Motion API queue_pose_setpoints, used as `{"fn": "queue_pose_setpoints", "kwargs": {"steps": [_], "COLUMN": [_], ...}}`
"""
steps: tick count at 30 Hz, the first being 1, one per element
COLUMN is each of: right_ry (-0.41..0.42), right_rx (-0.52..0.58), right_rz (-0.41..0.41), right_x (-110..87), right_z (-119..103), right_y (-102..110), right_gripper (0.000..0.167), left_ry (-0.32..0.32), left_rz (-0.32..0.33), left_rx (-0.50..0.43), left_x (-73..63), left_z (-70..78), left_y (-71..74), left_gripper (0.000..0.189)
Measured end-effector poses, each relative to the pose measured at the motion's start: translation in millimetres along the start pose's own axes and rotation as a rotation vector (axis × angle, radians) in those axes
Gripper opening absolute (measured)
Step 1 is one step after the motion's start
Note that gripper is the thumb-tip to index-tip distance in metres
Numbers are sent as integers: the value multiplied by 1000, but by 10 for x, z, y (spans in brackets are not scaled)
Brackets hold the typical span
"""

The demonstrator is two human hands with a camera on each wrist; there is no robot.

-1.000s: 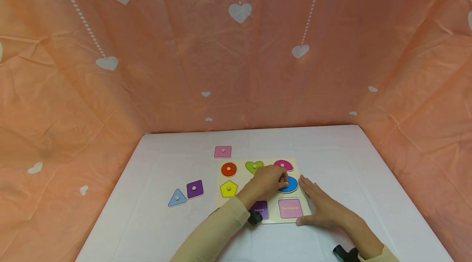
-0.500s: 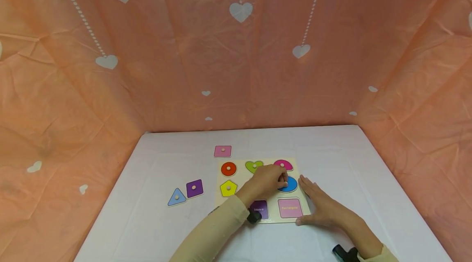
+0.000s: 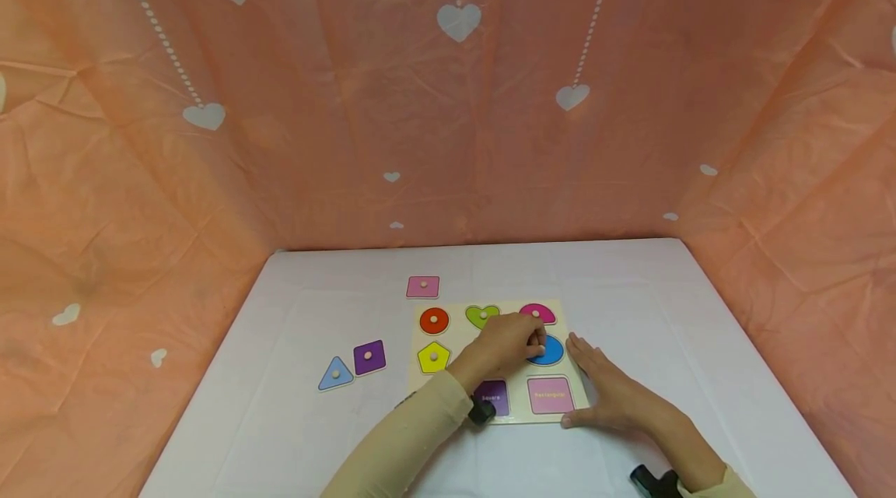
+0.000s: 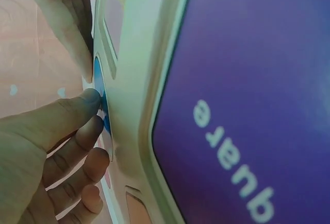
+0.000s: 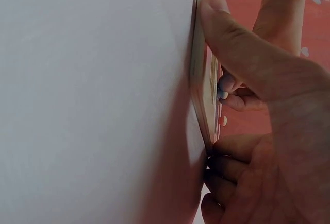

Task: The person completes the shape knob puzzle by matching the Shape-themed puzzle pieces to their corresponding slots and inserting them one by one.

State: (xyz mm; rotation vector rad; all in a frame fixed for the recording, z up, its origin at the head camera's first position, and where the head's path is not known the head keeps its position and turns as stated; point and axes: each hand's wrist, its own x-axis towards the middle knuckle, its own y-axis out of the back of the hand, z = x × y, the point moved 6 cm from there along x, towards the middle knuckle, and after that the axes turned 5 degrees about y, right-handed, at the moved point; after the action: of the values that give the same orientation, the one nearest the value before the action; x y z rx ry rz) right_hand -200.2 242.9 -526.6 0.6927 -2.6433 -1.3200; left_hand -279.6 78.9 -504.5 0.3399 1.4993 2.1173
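Currently, a flat blue oval puzzle piece (image 3: pixel 551 352) is being pinched at its small knob by the left hand (image 3: pixel 498 346), the thumb and forefinger brought together on it and the other fingers curled loosely. The piece is positioned at the right side of the middle row of a cream-coloured puzzle board (image 3: pixel 519 409); whether it is fully seated cannot be told. The board is touched at its near right corner by the right hand (image 3: pixel 609 393): the thumb is rested on the near edge, the fingers are stretched along the right edge, and thumb and fingers are spread apart.

On the board, a red circle piece (image 3: pixel 426 320), a green heart piece (image 3: pixel 474 316) and a magenta half-circle piece (image 3: pixel 547 317) are lined up along the far row, and a yellow pentagon piece (image 3: pixel 425 360) is seen below the circle. In the near row, a purple square recess (image 3: pixel 498 406) and a pink rectangular recess (image 3: pixel 551 405) are shown, each marked with lettering. The near left part is covered by the left arm.

Beyond the board, a pink rectangle piece (image 3: pixel 415 288) is laid on the white table (image 3: pixel 280 420); to the left, a purple square piece (image 3: pixel 378 355) and a light-blue triangle piece (image 3: pixel 338 383) are placed side by side. The table is enclosed by orange-pink cloth (image 3: pixel 448 117) printed with white hearts.
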Motion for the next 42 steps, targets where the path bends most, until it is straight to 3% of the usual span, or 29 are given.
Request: {"fn": "queue_pose_setpoints", "kwargs": {"steps": [17,22,29,38,42], "right_ry": [11,1,32,12,14], "right_rx": [-7,-4,-10,-3,0], "right_rz": [10,7,25,23,18], "right_x": [12,14,1,5,0], "right_z": [23,15,-16,17,12], "right_y": [4,-1,9,10,5], "right_gripper": [133,133,131,134,133], "left_ry": [45,65,53,109,121], "left_rz": [26,41,98,116,150], "left_rx": [-36,-48,16,-114,-109], "left_x": [-100,-144,-235,-430,-569], "left_z": [-74,-177,-326,-574,-707], "left_y": [51,95,264,446,516], "left_gripper": [12,14,15,13,14]}}
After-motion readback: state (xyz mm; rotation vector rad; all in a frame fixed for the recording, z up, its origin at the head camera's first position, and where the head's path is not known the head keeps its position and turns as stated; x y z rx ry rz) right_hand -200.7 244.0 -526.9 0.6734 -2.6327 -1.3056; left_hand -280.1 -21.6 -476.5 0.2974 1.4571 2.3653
